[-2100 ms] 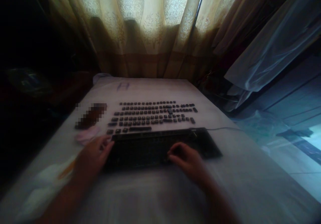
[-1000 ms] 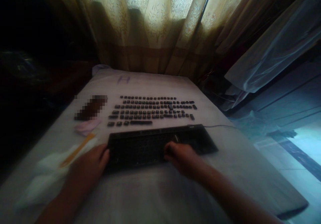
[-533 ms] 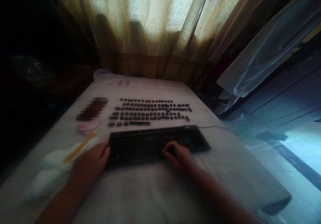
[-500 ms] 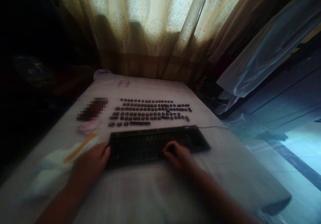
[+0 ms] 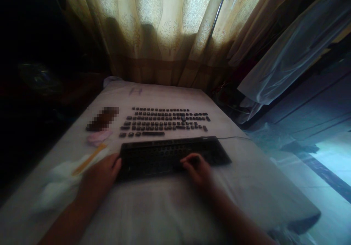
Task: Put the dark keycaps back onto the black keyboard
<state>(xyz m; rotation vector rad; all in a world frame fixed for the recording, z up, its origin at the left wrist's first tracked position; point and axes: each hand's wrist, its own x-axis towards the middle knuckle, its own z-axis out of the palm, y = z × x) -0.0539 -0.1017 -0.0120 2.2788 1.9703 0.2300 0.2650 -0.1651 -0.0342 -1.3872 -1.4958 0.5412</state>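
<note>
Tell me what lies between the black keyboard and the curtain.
In the head view, rows of loose dark keycaps lie on the pale sheet; beyond them, nearer the curtain, the sheet bears a purple mark.

A pale cloth-covered surface [image 5: 161, 212] carries a black keyboard [image 5: 153, 161] at the left hand [image 5: 100, 173]. Loose keycaps [image 5: 153, 133] lie in rows beyond it.

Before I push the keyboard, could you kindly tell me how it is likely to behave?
The keyboard looks like a flat, rigid slab, so it would probably slide as one piece rather than bend. Lying low and wide on the pale cloth, it seems unlikely to roll or tip. Its thin cable, trailing off to the right, might tug.
</note>
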